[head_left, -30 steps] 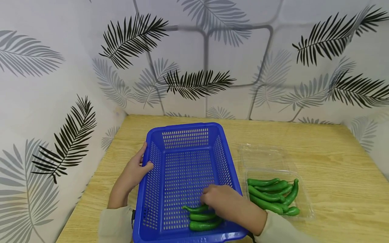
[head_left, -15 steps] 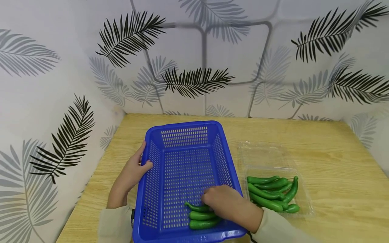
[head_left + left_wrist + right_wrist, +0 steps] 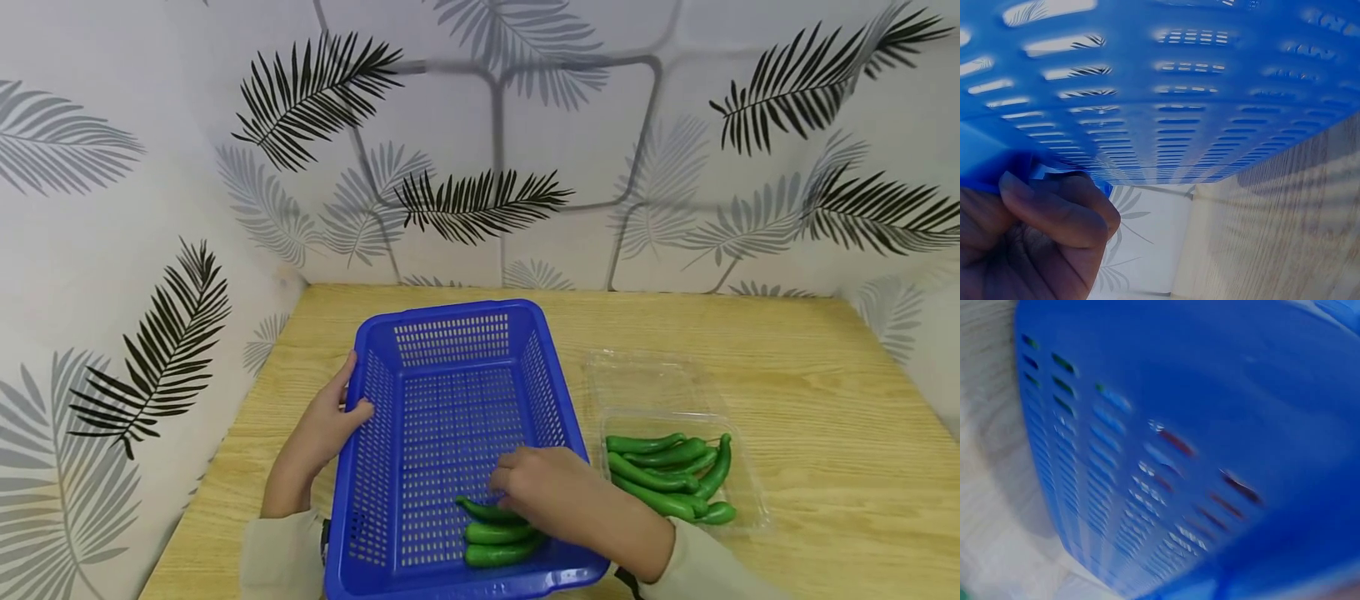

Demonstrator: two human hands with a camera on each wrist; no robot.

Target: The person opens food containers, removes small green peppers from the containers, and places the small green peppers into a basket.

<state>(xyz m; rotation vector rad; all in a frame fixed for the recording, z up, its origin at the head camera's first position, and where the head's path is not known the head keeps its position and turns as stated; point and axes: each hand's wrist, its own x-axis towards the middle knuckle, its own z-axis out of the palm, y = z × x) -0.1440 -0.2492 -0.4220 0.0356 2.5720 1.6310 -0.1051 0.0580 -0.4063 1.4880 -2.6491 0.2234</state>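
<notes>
My left hand grips the left rim of a blue perforated plastic basket, its thumb over the edge. In the left wrist view, the curled fingers of this hand are at the rim, beside the slotted wall. Inside the basket, several green chili peppers lie side by side in the near right corner. My right hand is over them with loosely bent fingers, just above the uppermost pepper, and covers their right ends. The right wrist view is mostly filled by the basket's outer wall.
To the right, an open clear plastic box holds several more green chili peppers, its lid folded back behind. Everything stands on a wood-grain table. A leaf-patterned cloth hangs behind and on the left.
My right hand has risen slightly away from the peppers, which stay lying in the basket. The left hand keeps its hold on the rim. The head view has shifted a little.
</notes>
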